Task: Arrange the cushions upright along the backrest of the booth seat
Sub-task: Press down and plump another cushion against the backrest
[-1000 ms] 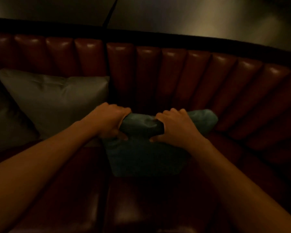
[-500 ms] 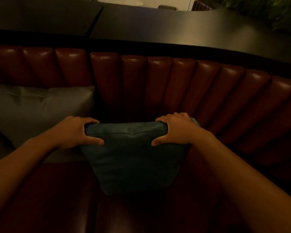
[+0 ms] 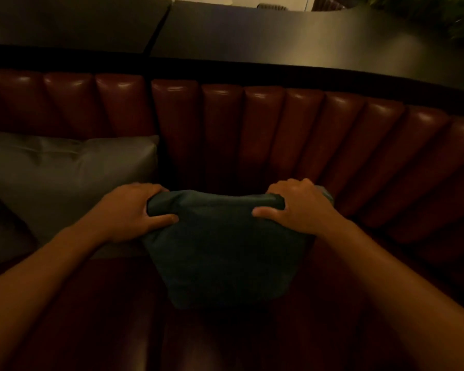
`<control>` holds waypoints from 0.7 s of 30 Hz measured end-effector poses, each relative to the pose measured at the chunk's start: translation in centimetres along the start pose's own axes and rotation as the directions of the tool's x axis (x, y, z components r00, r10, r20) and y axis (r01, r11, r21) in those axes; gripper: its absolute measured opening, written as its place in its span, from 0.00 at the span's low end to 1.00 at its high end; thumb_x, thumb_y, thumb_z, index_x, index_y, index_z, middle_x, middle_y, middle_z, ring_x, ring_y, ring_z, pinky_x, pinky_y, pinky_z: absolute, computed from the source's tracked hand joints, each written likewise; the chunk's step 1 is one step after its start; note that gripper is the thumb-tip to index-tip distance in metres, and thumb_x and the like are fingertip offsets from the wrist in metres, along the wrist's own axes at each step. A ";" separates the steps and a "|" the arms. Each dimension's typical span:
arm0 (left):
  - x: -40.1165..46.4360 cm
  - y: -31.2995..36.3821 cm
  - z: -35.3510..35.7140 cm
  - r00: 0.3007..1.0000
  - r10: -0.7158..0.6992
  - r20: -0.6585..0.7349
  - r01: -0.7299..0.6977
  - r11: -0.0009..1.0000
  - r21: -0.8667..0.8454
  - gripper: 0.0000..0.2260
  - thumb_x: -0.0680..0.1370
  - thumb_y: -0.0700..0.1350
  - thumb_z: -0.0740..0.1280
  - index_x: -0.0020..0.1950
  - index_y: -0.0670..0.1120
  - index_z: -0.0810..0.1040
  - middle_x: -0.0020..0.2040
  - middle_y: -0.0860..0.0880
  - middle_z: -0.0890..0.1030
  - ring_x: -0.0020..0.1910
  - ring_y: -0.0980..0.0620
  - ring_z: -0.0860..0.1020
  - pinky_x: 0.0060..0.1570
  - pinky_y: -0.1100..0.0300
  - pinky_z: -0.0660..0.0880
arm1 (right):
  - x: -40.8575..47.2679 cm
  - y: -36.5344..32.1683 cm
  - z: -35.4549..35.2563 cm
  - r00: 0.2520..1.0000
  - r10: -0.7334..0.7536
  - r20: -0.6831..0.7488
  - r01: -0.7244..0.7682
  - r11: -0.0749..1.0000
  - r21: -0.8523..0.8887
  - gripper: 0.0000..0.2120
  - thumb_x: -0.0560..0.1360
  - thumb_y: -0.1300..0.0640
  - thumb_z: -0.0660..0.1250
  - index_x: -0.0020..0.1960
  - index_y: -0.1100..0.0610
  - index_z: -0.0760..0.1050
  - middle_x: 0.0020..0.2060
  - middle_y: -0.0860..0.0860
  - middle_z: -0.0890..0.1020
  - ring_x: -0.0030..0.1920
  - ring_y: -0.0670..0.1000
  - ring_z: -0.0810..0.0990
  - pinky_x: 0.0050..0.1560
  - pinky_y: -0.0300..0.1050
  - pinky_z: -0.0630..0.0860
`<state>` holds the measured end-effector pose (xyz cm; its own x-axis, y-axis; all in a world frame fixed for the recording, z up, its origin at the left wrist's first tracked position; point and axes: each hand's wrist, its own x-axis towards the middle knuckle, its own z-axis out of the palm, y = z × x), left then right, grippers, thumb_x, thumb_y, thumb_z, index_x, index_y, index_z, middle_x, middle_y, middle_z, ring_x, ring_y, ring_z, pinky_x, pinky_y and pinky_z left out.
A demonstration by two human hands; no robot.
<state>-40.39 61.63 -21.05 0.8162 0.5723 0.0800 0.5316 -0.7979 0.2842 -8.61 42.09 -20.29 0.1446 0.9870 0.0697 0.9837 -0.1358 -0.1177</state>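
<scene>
A dark teal cushion (image 3: 220, 253) stands upright on the red leather booth seat (image 3: 97, 322), a short way in front of the ribbed backrest (image 3: 265, 135). My left hand (image 3: 131, 212) grips its top left corner and my right hand (image 3: 298, 207) grips its top right corner, bunching the top edge. A grey cushion (image 3: 65, 178) leans upright against the backrest just to the left, its lower right part hidden behind my left hand and the teal cushion.
A dark ledge (image 3: 252, 41) runs along the top of the backrest. The backrest curves forward on the right (image 3: 426, 170). Another dark cushion edge (image 3: 3, 236) shows at the far left. The light is dim.
My hands have moved apart from the middle of the teal cushion's top edge to its two corners, and the cushion now stands straighter and more spread out.
</scene>
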 end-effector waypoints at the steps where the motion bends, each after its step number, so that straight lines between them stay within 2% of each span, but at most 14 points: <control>1: 0.1 0.2 -0.2 1.000 0.018 0.005 -0.018 0.999 0.047 0.32 0.67 0.78 0.59 0.63 0.61 0.75 0.56 0.59 0.81 0.53 0.55 0.79 0.55 0.51 0.77 | 0.0 0.1 -0.6 0.999 0.018 -0.033 -0.017 0.999 0.044 0.39 0.70 0.18 0.41 0.53 0.43 0.78 0.49 0.43 0.82 0.51 0.47 0.79 0.60 0.55 0.72; 3: 0.3 1.1 -0.7 0.999 0.035 -0.009 -0.035 0.998 0.044 0.31 0.69 0.77 0.58 0.66 0.62 0.73 0.58 0.60 0.79 0.56 0.56 0.77 0.58 0.53 0.75 | -0.3 0.9 -1.3 0.968 0.064 -0.243 -0.036 0.992 0.119 0.33 0.76 0.23 0.46 0.55 0.43 0.81 0.53 0.42 0.84 0.53 0.48 0.81 0.60 0.58 0.73; 5: 0.5 1.7 -0.6 0.995 0.023 -0.094 -0.032 0.995 -0.099 0.26 0.73 0.74 0.60 0.63 0.60 0.77 0.56 0.61 0.79 0.53 0.61 0.77 0.56 0.62 0.74 | -0.9 1.7 -1.6 0.864 0.220 -0.453 -0.105 0.958 0.266 0.23 0.80 0.32 0.56 0.53 0.45 0.83 0.51 0.42 0.85 0.52 0.48 0.82 0.58 0.58 0.76; 7: 0.5 1.6 0.4 0.947 -0.073 -0.313 -0.012 0.965 -0.264 0.19 0.76 0.65 0.66 0.58 0.55 0.82 0.53 0.58 0.81 0.50 0.63 0.78 0.54 0.71 0.72 | -1.3 2.1 -0.6 0.772 0.415 -0.481 -0.166 0.862 0.479 0.11 0.81 0.42 0.64 0.50 0.45 0.83 0.48 0.42 0.84 0.51 0.47 0.82 0.57 0.50 0.77; 8: 0.4 1.3 1.0 0.900 -0.188 -0.392 0.022 0.920 -0.392 0.14 0.77 0.59 0.70 0.56 0.51 0.83 0.51 0.55 0.82 0.49 0.63 0.79 0.54 0.72 0.72 | -1.5 2.1 0.3 0.755 0.483 -0.444 -0.200 0.814 0.545 0.06 0.80 0.46 0.67 0.49 0.45 0.82 0.47 0.43 0.84 0.50 0.45 0.82 0.56 0.45 0.76; 9: 0.2 1.0 1.7 0.851 -0.332 -0.407 0.064 0.835 -0.546 0.10 0.77 0.53 0.72 0.54 0.49 0.83 0.50 0.53 0.83 0.48 0.62 0.79 0.56 0.68 0.74 | -1.7 2.0 1.3 0.736 0.526 -0.425 -0.231 0.786 0.573 0.03 0.79 0.49 0.70 0.48 0.45 0.82 0.46 0.44 0.84 0.48 0.44 0.81 0.54 0.41 0.74; 10: 0.0 0.7 2.5 0.813 -0.460 -0.357 0.101 0.715 -0.692 0.07 0.78 0.48 0.72 0.53 0.47 0.83 0.50 0.52 0.84 0.48 0.60 0.80 0.58 0.63 0.75 | -1.9 1.9 2.2 0.708 0.565 -0.424 -0.249 0.761 0.599 0.02 0.78 0.51 0.71 0.47 0.46 0.82 0.45 0.44 0.84 0.47 0.42 0.80 0.53 0.40 0.74; 11: -0.1 0.5 3.4 0.797 -0.539 -0.272 0.127 0.590 -0.798 0.05 0.78 0.45 0.71 0.52 0.47 0.82 0.49 0.52 0.84 0.49 0.58 0.80 0.59 0.60 0.76 | -2.1 1.8 2.8 0.660 0.615 -0.432 -0.251 0.722 0.644 0.01 0.77 0.52 0.72 0.47 0.47 0.82 0.45 0.44 0.84 0.47 0.42 0.80 0.53 0.40 0.75; 12: -0.4 0.3 4.4 0.800 -0.570 -0.187 0.136 0.475 -0.869 0.04 0.77 0.44 0.71 0.51 0.47 0.82 0.48 0.53 0.84 0.51 0.55 0.80 0.59 0.61 0.77 | -2.1 1.6 3.1 0.590 0.687 -0.424 -0.236 0.650 0.723 0.02 0.76 0.53 0.73 0.48 0.49 0.82 0.44 0.42 0.83 0.47 0.41 0.80 0.53 0.40 0.76; 14: -1.0 0.7 5.9 0.815 -0.572 -0.088 0.083 0.266 -0.960 0.12 0.74 0.51 0.73 0.53 0.46 0.82 0.50 0.51 0.85 0.55 0.50 0.80 0.57 0.64 0.77 | -2.2 1.4 3.7 0.484 0.824 -0.296 -0.165 0.418 0.893 0.10 0.75 0.53 0.74 0.55 0.51 0.82 0.48 0.41 0.83 0.49 0.38 0.80 0.52 0.37 0.78; 16: -1.3 1.6 6.8 0.812 -0.578 -0.081 -0.010 0.126 -0.992 0.20 0.70 0.58 0.75 0.56 0.46 0.82 0.54 0.47 0.85 0.57 0.50 0.81 0.58 0.61 0.77 | -2.5 1.2 4.3 0.513 0.852 -0.107 -0.066 0.163 0.984 0.15 0.74 0.49 0.74 0.60 0.49 0.81 0.55 0.45 0.84 0.54 0.40 0.81 0.52 0.35 0.78; 18: -1.3 2.4 7.0 0.760 -0.640 -0.113 -0.020 0.150 -0.989 0.13 0.74 0.56 0.73 0.53 0.48 0.82 0.51 0.49 0.84 0.53 0.52 0.82 0.53 0.66 0.78 | -2.7 1.1 4.8 0.565 0.824 -0.025 -0.004 0.033 0.999 0.15 0.74 0.45 0.73 0.58 0.49 0.82 0.55 0.51 0.86 0.56 0.48 0.84 0.55 0.44 0.80; 19: -1.2 2.9 6.8 0.707 -0.697 -0.118 0.028 0.194 -0.981 0.08 0.78 0.53 0.70 0.49 0.49 0.81 0.48 0.51 0.84 0.50 0.53 0.81 0.46 0.72 0.76 | -2.8 1.1 4.8 0.561 0.827 -0.021 -0.012 0.034 0.999 0.13 0.75 0.44 0.72 0.54 0.51 0.82 0.51 0.50 0.87 0.53 0.47 0.84 0.53 0.47 0.80; 21: -1.0 3.9 6.2 0.607 -0.781 -0.146 0.134 0.281 -0.950 0.08 0.80 0.52 0.67 0.43 0.52 0.79 0.42 0.54 0.81 0.42 0.59 0.78 0.34 0.76 0.72 | -2.7 1.0 4.4 0.501 0.864 -0.047 -0.077 0.099 0.992 0.14 0.77 0.43 0.70 0.42 0.53 0.80 0.38 0.49 0.83 0.39 0.42 0.81 0.43 0.45 0.77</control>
<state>-37.72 56.81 -25.94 0.0472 0.9983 -0.0342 0.0438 0.0321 0.9985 -8.48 39.69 -24.99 0.9275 0.3733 -0.0199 -0.0199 -0.0040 -0.9998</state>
